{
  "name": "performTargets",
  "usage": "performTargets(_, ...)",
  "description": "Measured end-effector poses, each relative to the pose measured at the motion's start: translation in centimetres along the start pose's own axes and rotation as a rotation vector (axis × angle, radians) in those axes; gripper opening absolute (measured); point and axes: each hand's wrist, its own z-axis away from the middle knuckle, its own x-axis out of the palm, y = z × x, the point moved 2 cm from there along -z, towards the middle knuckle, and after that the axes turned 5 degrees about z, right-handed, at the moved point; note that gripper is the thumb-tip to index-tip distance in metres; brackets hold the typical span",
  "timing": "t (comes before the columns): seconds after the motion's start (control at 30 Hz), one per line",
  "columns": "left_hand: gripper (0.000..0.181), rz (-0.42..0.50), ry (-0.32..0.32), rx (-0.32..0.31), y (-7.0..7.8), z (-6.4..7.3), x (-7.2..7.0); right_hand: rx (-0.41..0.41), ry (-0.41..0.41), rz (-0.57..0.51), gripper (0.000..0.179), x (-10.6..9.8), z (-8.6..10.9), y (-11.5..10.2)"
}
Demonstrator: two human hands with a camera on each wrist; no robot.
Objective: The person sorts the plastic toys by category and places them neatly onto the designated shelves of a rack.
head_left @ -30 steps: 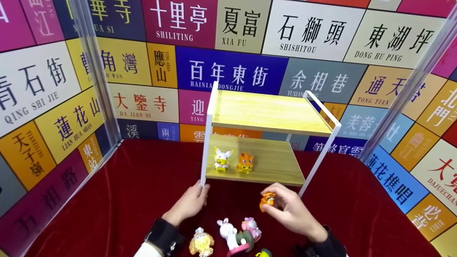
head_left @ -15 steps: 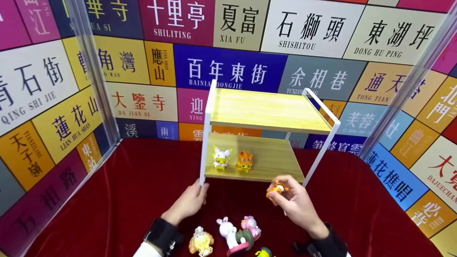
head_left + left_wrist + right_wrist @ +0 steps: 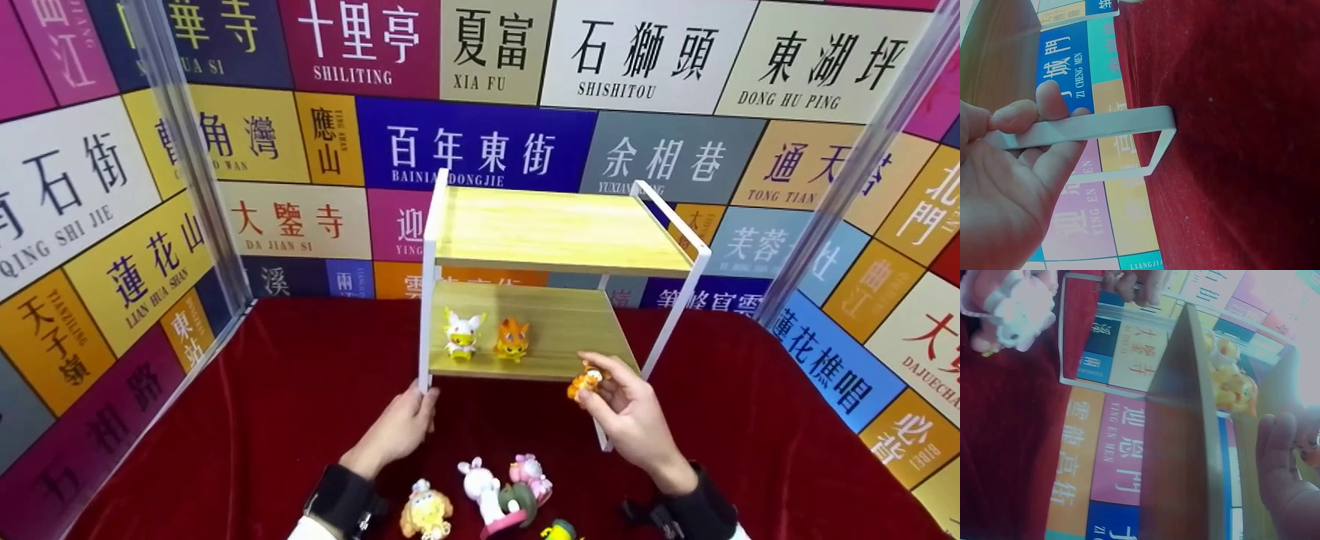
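At the middle of the frame we see a two-tier shelf (image 3: 562,229); below and left of centre, our left grip (image 3: 394,426) holds it; below and right of centre, our right grip (image 3: 637,412) pinches an orange figurine (image 3: 583,383)

The bare right hand (image 3: 634,416) has raised the small orange-and-white tiger-like figurine (image 3: 583,384) to the yellowish wooden lower shelf (image 3: 574,341)'s front edge. A white frame foot (image 3: 603,438) now shows below.

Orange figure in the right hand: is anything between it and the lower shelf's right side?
Nothing visible. The orange figure is near the front edge of the lower shelf; the nearest standing figure is farther left.
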Motion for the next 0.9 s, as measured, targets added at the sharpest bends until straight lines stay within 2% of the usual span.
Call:
performTargets(0.07,0.022,0.004,-0.002,-0.008,0.0,0.0,0.0,-0.019,0.008,0.05,0.042,-0.2,-0.5,-0.3)
performTargets(0.2,0.022,0.006,0.001,-0.012,0.0,0.0,0.1,-0.045,0.032,0.258,0.044,-0.5,-2.1,-1.1)
performTargets(0.3,0.022,0.011,0.002,-0.018,-0.1,0.0,0.1,-0.03,0.026,0.401,0.041,-0.4,-3.4,-1.6)
performTargets(0.47,0.024,0.021,0.008,0.001,-0.1,0.2,0.1,0.007,-0.005,0.545,0.036,0.2,-4.8,-1.7)
performTargets(0.73,0.024,0.016,0.003,0.005,-0.1,0.3,0.2,0.038,-0.044,0.597,0.039,0.8,-5.3,0.2)
performTargets(0.9,0.023,0.014,0.0,-0.009,0.1,0.1,0.0,0.04,-0.04,0.622,0.039,0.9,-5.6,0.5)
